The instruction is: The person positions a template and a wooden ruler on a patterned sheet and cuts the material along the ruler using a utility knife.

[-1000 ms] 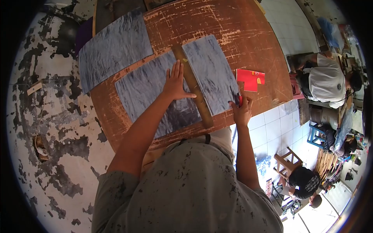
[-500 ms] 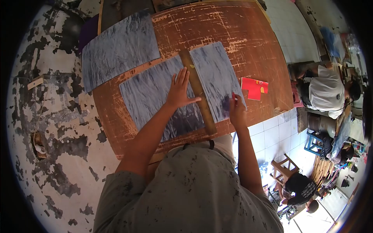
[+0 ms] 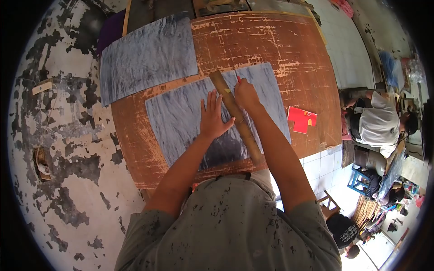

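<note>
The marbled gray sheet (image 3: 178, 117) lies flat on the worn brown desk (image 3: 312, 63) in front of the person, its long axis running left to right and slanting so that the right end sits farther from the body. A narrow brownish strip (image 3: 244, 128) lies across it, from the far edge down to the near edge, leaning rightward as it comes closer; whether the surface on both sides is one piece or two cannot be told. A second marbled sheet (image 3: 149, 58) lies beyond and to the left, slanted much the same way, and a notched red card (image 3: 299, 119) rests just beside the right edge. The right hand (image 3: 247, 95) is closed around a slim red tool (image 3: 238, 79), held close to the strip's right side near the far edge, and its forearm passes over the right part of the sheet, hiding some of it. The left hand (image 3: 216, 119) is open, palm down with fingers spread and pointing away from the body, pressed on the sheet left of the strip, its thumb reaching the strip's edge. Off to the right, well apart from the desk's work, is a person in a white shirt (image 3: 377, 119).
</note>
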Available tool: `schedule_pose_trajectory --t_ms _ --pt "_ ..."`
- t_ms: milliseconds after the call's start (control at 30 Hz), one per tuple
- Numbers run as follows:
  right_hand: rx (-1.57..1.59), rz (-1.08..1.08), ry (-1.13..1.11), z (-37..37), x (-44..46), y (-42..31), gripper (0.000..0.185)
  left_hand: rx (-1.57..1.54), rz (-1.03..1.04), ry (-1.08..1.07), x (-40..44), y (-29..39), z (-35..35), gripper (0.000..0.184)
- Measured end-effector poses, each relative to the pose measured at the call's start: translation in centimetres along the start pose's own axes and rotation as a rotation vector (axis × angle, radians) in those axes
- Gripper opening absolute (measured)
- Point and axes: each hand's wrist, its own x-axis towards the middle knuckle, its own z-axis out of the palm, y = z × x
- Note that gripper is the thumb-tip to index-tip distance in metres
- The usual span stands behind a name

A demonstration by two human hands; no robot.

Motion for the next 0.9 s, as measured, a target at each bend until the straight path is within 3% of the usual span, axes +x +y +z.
schedule_pose_trajectory --t_ms 467,533,733,900 --pt "-0.074 0.072 -0.077 1.8 2.5 0.5 0.038 -0.02 -0.012 0.015 0.1 0.0 -0.4 0.094" --pt "-0.211 -0.047 -0.128 3.0 3.4 2.1 0.036 -0.02 -0.016 0.008 0.1 0.0 -0.4 0.095" --pt "-0.311 -0.005 -0.325 1.8 4.6 1.6 0.036 0.087 -0.024 -0.029 0.1 -0.1 0.2 0.098" --pt "-0.339 -0.015 -0.308 1.3 2.5 2.0 0.03 0.08 -0.04 -0.034 0.2 0.2 0.2 0.098"
